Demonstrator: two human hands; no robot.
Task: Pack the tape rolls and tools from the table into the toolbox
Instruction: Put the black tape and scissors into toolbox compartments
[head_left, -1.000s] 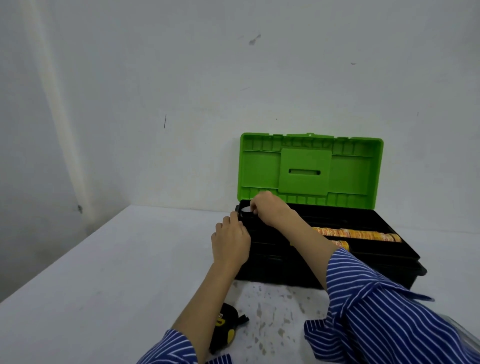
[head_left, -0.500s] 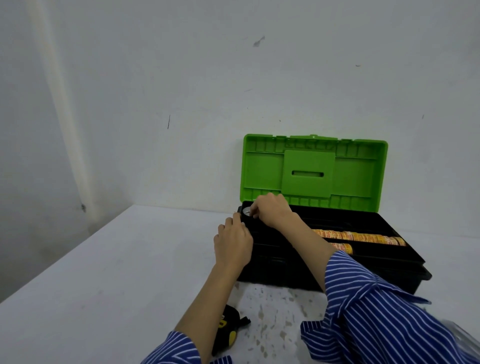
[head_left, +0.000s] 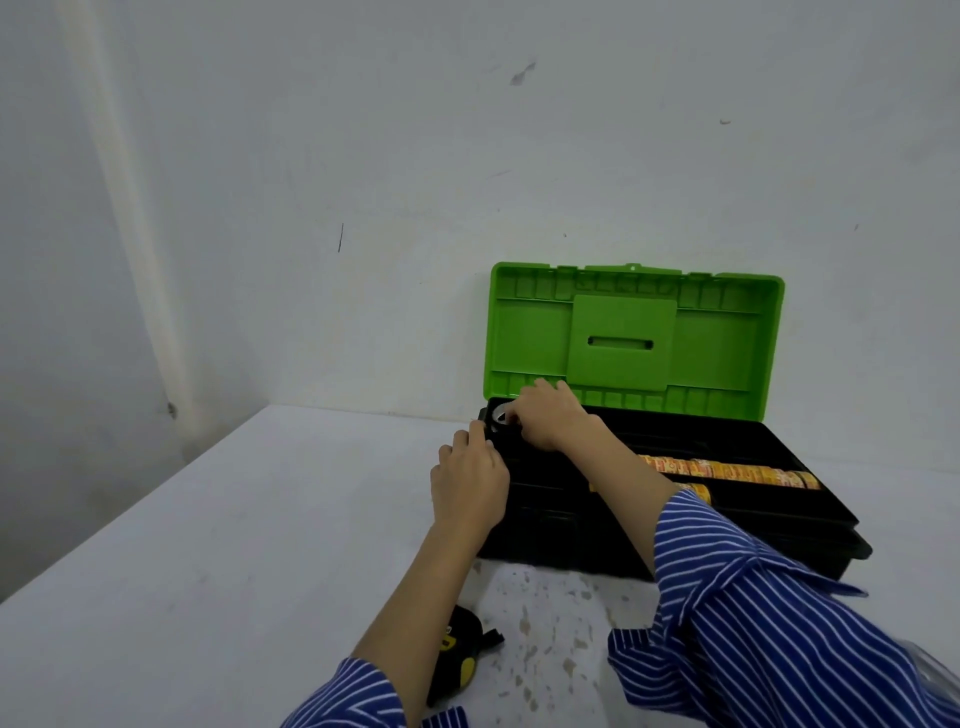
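lid (head_left: 535, 338) green | toolbox (head_left: 571, 540) black | sleeve (head_left: 769, 623) blue-white striped

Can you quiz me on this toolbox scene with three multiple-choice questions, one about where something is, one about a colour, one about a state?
1. Where is the black and yellow tape measure?
A. on the table, near the person, beside the left forearm
B. inside the toolbox
C. on the lid

2. What colour is the toolbox lid?
A. red
B. green
C. grey

3. What state is the toolbox in?
A. shut and latched
B. lying on its side
C. open, lid upright

Answers:
1 A, it lies on the white table, outside the box.
2 B, bright green above the black body.
3 C, the lid stands up and orange tape rolls show inside, while the right hand holds a small roll at the left end and the left hand rests at the box's edge.
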